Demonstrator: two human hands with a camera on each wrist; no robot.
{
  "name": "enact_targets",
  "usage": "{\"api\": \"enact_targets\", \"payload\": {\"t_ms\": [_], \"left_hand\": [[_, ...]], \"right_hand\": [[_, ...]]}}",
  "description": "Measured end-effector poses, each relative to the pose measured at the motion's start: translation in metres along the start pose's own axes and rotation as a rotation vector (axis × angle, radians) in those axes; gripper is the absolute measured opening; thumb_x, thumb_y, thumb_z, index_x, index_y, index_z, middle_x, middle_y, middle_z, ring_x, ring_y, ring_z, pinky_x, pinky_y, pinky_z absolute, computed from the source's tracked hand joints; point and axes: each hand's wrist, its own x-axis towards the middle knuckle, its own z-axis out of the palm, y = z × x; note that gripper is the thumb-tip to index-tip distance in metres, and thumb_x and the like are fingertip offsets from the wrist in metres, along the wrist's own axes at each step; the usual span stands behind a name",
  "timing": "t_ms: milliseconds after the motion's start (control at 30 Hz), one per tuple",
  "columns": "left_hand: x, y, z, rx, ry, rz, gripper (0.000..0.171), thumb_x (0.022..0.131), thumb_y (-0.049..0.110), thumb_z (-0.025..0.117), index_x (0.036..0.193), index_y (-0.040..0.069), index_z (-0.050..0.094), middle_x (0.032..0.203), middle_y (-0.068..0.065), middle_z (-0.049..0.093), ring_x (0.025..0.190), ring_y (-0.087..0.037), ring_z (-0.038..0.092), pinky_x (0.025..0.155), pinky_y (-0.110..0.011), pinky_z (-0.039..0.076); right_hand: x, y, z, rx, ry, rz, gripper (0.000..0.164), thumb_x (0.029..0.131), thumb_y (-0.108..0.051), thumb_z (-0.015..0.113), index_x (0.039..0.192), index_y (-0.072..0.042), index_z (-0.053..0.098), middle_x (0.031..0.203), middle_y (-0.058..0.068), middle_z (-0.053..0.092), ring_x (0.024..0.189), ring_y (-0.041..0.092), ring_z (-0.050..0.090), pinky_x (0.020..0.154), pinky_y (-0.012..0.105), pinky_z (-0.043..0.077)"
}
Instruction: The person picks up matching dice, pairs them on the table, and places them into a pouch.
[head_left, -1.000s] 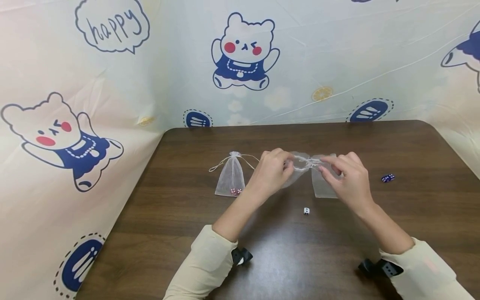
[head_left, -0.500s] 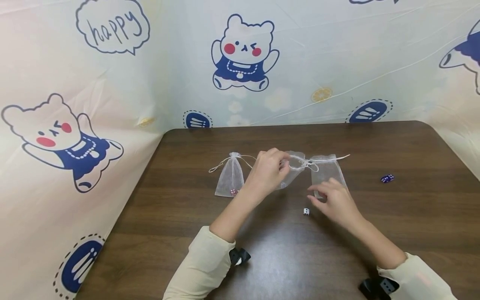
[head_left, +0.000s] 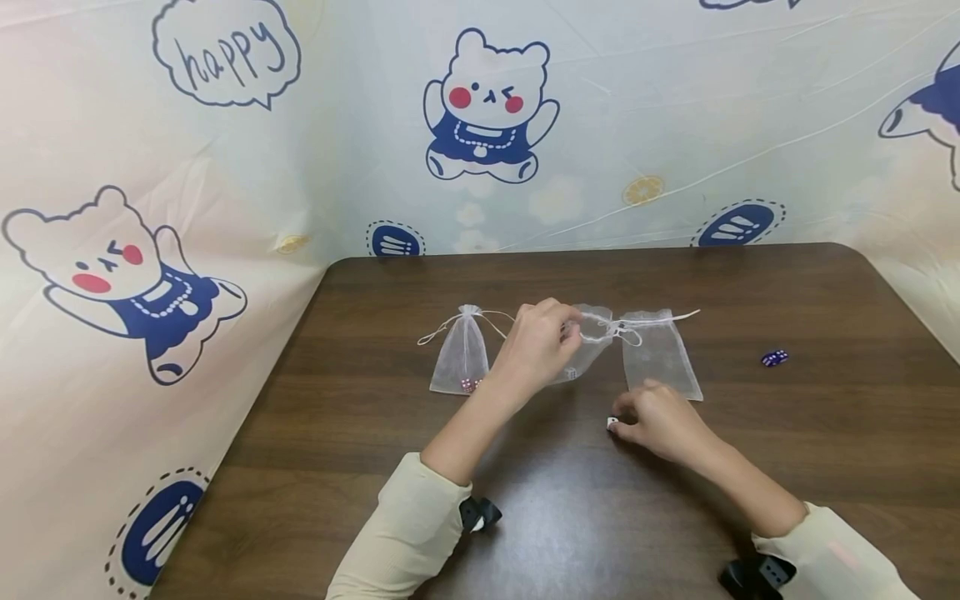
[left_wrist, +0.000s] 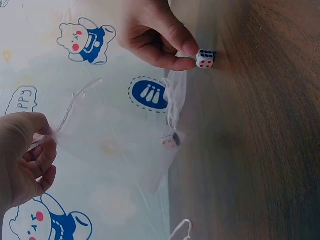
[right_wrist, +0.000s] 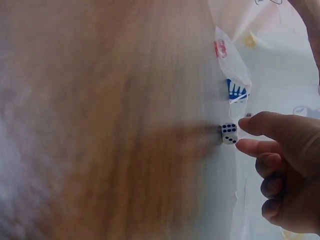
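Note:
In the head view my left hand (head_left: 538, 340) pinches the mouth of a sheer white drawstring bag (head_left: 592, 354). A die (left_wrist: 170, 140) shows through that bag's mesh in the left wrist view. My right hand (head_left: 663, 419) is low over the table, thumb and forefinger at a white die (right_wrist: 229, 133) with dark dots. In the right wrist view the two fingertips stand apart at the die's near side, and its other fingers are curled. A flat sheer bag (head_left: 660, 354) lies just beyond the right hand, its white cord at the top.
A tied sheer bag (head_left: 460, 354) with red dice inside lies to the left of my left hand. Blue dice (head_left: 775, 357) lie at the right on the brown wooden table (head_left: 315, 467). A printed cloth (head_left: 600, 125) hangs behind the table.
My right hand has let go of the cord by the bags and come down toward me to the white die. The left hand has stayed at the bag's mouth.

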Motion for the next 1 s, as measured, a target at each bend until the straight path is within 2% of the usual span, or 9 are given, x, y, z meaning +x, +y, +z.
{"api": "enact_targets", "payload": {"t_ms": [267, 433, 600, 833, 1000], "left_hand": [[-0.001, -0.001, 0.002, -0.004, -0.012, -0.005, 0.014, 0.082, 0.004, 0.059, 0.091, 0.005, 0.07, 0.076, 0.001, 0.061, 0.066, -0.009, 0.05, 0.079, -0.03, 0.041], [-0.001, -0.003, 0.005, -0.011, -0.011, 0.005, 0.015, 0.082, 0.004, 0.058, 0.091, 0.004, 0.07, 0.078, 0.0, 0.063, 0.066, -0.009, 0.05, 0.078, -0.03, 0.041], [-0.001, -0.006, 0.007, -0.012, 0.003, 0.014, 0.015, 0.08, 0.002, 0.059, 0.089, 0.004, 0.071, 0.077, 0.0, 0.064, 0.065, -0.009, 0.05, 0.074, -0.029, 0.042], [-0.001, -0.008, 0.01, -0.013, 0.015, 0.033, 0.016, 0.079, 0.0, 0.058, 0.087, 0.003, 0.071, 0.074, 0.0, 0.063, 0.062, -0.009, 0.047, 0.073, -0.03, 0.043], [-0.001, -0.007, 0.01, -0.013, 0.015, 0.029, 0.015, 0.079, 0.0, 0.058, 0.086, 0.003, 0.071, 0.074, -0.001, 0.063, 0.064, -0.01, 0.048, 0.072, -0.029, 0.042]], "right_hand": [[0.0, 0.002, 0.003, -0.004, -0.022, -0.022, 0.011, 0.07, -0.018, 0.075, 0.067, -0.019, 0.064, 0.062, -0.013, 0.055, 0.065, 0.012, 0.048, 0.059, 0.033, 0.04], [0.001, 0.003, -0.005, 0.004, 0.004, 0.021, 0.008, 0.071, -0.017, 0.075, 0.071, -0.015, 0.068, 0.065, -0.01, 0.058, 0.065, 0.012, 0.046, 0.057, 0.031, 0.04], [0.007, 0.005, -0.018, 0.012, 0.124, 0.07, 0.01, 0.071, -0.015, 0.076, 0.076, -0.009, 0.07, 0.063, -0.006, 0.054, 0.063, 0.013, 0.042, 0.052, 0.029, 0.037], [0.014, 0.008, -0.036, 0.024, 0.385, 0.092, 0.01, 0.069, -0.01, 0.075, 0.075, -0.005, 0.069, 0.057, -0.003, 0.047, 0.061, 0.014, 0.04, 0.051, 0.03, 0.033], [0.016, 0.009, -0.048, 0.043, 0.481, 0.14, 0.01, 0.072, -0.009, 0.074, 0.078, -0.003, 0.069, 0.054, -0.004, 0.042, 0.06, 0.015, 0.034, 0.051, 0.031, 0.027]]}}
